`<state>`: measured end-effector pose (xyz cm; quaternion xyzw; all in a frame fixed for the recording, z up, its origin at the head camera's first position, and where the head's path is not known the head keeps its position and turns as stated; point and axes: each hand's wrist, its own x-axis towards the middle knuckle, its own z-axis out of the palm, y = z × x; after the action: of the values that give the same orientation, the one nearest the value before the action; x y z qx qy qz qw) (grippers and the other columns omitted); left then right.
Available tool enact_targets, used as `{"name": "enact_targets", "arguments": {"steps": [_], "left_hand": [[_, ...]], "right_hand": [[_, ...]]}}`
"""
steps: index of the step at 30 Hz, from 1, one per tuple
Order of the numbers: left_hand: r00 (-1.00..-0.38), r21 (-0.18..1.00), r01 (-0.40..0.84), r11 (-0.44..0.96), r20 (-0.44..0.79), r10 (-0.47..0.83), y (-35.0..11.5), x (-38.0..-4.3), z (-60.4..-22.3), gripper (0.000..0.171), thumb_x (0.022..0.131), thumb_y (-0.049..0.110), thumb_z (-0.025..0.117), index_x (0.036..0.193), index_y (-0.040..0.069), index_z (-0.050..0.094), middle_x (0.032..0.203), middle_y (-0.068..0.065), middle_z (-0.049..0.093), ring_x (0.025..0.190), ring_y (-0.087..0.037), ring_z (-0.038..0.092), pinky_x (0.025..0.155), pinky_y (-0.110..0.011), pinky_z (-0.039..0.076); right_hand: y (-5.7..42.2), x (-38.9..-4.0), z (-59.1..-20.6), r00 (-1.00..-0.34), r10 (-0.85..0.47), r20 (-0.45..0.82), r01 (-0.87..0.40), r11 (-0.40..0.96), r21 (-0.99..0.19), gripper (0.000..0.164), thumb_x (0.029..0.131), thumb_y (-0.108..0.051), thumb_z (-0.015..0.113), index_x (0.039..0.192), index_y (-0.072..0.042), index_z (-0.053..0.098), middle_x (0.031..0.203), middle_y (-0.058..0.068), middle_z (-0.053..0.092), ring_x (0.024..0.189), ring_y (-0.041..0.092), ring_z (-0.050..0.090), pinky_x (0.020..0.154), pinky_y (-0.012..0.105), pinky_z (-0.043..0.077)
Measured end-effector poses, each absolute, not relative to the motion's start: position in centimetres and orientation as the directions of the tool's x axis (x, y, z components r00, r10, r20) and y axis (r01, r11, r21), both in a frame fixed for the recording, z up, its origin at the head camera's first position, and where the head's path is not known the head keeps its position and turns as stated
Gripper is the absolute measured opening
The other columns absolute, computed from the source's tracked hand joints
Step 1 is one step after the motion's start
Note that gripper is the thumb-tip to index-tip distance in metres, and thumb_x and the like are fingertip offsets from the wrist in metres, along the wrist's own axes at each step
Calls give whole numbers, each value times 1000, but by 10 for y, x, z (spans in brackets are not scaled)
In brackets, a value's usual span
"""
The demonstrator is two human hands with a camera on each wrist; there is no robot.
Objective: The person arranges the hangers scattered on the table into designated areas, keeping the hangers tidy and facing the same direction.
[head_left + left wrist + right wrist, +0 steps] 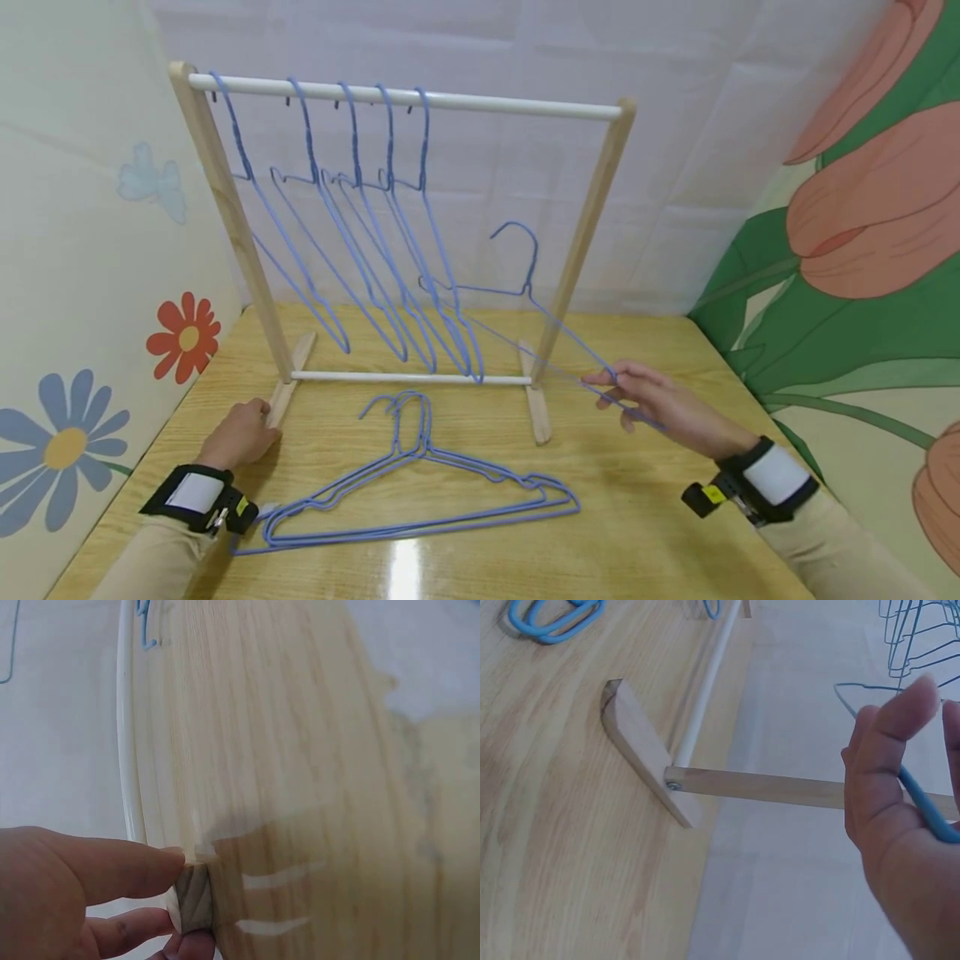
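My left hand (pixel 236 433) is at the front of the rack's left wooden foot (pixel 281 403). In the left wrist view, thumb and fingers pinch the squared end of that foot (pixel 195 896). My right hand (pixel 667 404) holds a blue wire hanger (pixel 534 262) by one end, to the right of the rack. Its hook points up and stands below the white rail (pixel 517 102), in front of the right post (pixel 592 225). In the right wrist view, the hanger's blue wire (pixel 926 806) passes across the palm behind the fingers.
Several blue hangers (pixel 426 150) hang along the left and middle of the rail. More blue hangers (pixel 428 417) lie stacked flat on the wooden table (pixel 465 575) in front of the rack. A low white bar (pixel 412 378) joins the feet. Flower-patterned cloths (pixel 862 333) flank both sides.
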<state>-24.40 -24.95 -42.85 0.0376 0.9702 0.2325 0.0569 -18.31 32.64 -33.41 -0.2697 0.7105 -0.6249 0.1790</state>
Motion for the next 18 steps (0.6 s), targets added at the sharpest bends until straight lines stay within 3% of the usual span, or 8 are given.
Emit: {"name": "enact_targets", "arguments": {"steps": [8, 18], "left_hand": [[-991, 455, 59, 888, -84, 108, -250, -245, -428, 48, 90, 9, 64, 119, -26, 47, 90, -27, 57, 77, -33, 57, 63, -36, 45], [-991, 450, 62, 891, -76, 108, -250, -247, -429, 48, 89, 10, 64, 118, -25, 48, 93, -30, 57, 81, -35, 57, 67, -40, 47]], "right_hand": [[310, -188, -317, -811, -558, 176, -191, -31, -981, 36, 113, -13, 27, 124, -13, 61, 143, -5, 59, 115, 12, 57, 79, 25, 50], [277, -189, -291, -884, -402, 241, -248, -35, -968, 27, 111, -18, 39, 121, -10, 63, 118, 0, 63, 107, 14, 59, 77, 26, 52]]}}
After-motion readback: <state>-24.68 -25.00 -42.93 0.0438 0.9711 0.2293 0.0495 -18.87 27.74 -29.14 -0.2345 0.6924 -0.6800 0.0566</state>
